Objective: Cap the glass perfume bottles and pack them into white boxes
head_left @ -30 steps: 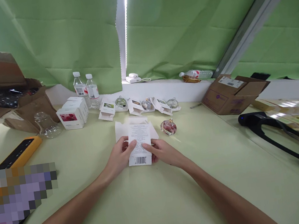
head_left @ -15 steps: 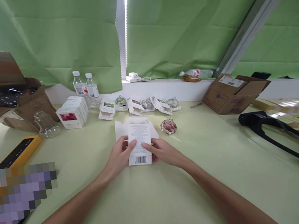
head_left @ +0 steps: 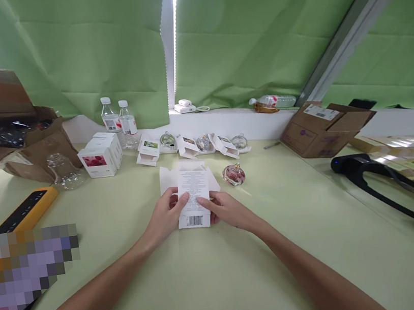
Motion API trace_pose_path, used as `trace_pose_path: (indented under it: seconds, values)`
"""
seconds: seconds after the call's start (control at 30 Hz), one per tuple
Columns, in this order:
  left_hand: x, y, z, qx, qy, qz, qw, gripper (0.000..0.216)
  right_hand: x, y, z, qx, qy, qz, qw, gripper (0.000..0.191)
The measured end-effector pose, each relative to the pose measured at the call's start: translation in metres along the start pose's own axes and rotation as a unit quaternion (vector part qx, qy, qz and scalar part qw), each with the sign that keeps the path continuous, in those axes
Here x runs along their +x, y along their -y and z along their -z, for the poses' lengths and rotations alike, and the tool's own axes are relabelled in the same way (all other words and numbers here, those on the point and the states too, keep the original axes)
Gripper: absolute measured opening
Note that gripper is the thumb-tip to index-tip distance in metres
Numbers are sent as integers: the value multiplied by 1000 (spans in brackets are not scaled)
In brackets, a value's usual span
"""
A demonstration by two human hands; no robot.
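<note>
Seemingly for steadiness, the left hand (head_left: 166,214) and right hand (head_left: 230,209) grip the white carton (head_left: 192,181) at opposite edges, fingers closed on it, text upward; it's above the desk (head_left: 225,286), near a reddish ornament (head_left: 234,175).

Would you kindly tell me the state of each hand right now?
Left hand: closed on the white carton, at its left edge.
Right hand: closed on the same carton's right edge.

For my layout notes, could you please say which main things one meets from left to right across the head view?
Yellow power strip, clear container, closed white boxes, text-printed white carton, round pink ornament, purple-marked cardboard box.
</note>
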State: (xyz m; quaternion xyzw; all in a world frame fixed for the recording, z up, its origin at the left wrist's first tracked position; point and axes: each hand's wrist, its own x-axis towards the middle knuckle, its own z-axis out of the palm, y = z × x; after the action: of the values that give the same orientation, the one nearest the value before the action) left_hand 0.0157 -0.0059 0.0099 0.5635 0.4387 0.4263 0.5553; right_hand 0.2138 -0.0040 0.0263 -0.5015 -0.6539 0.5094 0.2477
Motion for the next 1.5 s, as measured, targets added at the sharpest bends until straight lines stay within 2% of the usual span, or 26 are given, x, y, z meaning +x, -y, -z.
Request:
trace_pose_path:
  seconds: [1.5]
  values:
    - [0, -1, -1, -5, 0, -5, 1000, 44, 0, -1, -1, 4, -2, -3, 1000, 51]
